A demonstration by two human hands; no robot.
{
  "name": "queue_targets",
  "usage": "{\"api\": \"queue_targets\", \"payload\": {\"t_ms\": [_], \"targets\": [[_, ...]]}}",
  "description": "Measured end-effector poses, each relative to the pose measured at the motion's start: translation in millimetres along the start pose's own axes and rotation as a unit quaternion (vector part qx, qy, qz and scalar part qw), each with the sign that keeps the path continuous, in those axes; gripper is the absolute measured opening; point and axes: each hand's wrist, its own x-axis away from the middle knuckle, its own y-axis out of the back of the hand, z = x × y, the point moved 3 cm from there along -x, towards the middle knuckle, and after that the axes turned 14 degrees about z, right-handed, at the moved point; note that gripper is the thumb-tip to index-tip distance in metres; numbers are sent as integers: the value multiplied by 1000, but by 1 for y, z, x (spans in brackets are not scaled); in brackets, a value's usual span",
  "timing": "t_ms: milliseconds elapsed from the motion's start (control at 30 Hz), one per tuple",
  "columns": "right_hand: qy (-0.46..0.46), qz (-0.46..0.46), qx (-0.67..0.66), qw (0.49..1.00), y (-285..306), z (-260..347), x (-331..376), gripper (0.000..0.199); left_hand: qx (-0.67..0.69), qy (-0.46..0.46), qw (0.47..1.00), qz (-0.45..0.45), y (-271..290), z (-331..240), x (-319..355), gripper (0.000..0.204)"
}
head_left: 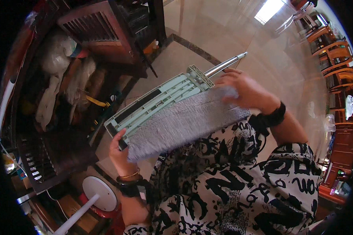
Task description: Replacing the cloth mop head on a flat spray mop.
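Observation:
A flat mop head lies tilted across my front, its pale green slotted plastic frame (pixel 153 98) facing me. A shaggy grey mop pad (pixel 188 119) hangs along the frame's near side, blurred by motion. My left hand (pixel 119 150) clasps the left end of the frame, next to the pad's corner. At the other end, my right hand (pixel 243 90) is on the pad, with grey pile between its thumb side and its other fingers; those fingers are partly smeared. Close behind them a shiny metal pole (pixel 227 64) runs from the frame's hinge toward the upper right.
On the left stands a dark wooden cabinet with a slatted open door (pixel 96 33) and plastic bags (pixel 59 58) inside. A white round disc on a pole (pixel 99 194) is at lower left. Wooden chairs (pixel 335 58) line the far right of the glossy tiled floor (pixel 192 23).

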Motion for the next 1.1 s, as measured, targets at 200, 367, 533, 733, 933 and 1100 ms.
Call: {"api": "queue_targets", "payload": {"t_ms": [200, 367, 533, 733, 933, 1100], "targets": [[70, -38, -15, 997, -30, 85, -20, 40, 230, 96, 968, -14, -10, -9, 11, 48], [-226, -217, -9, 950, -6, -13, -28, 36, 258, 38, 965, -42, -9, -31, 18, 48], [-329, -297, -95, 892, -30, -106, -32, 46, 333, 6, 942, -48, 0, -42, 16, 47], [-214, -436, -275, 830, -2, -103, -46, 67, 383, -9, 922, -46, 7, -29, 19, 52], [-221, -418, -399, 786, 33, -56, -39, 57, 406, -50, 912, -46, 11, -27, 23, 56], [-103, -276, -441, 848, 2, -29, -56, 53, 399, -51, 914, -59, 8, -39, 29, 57]]}}
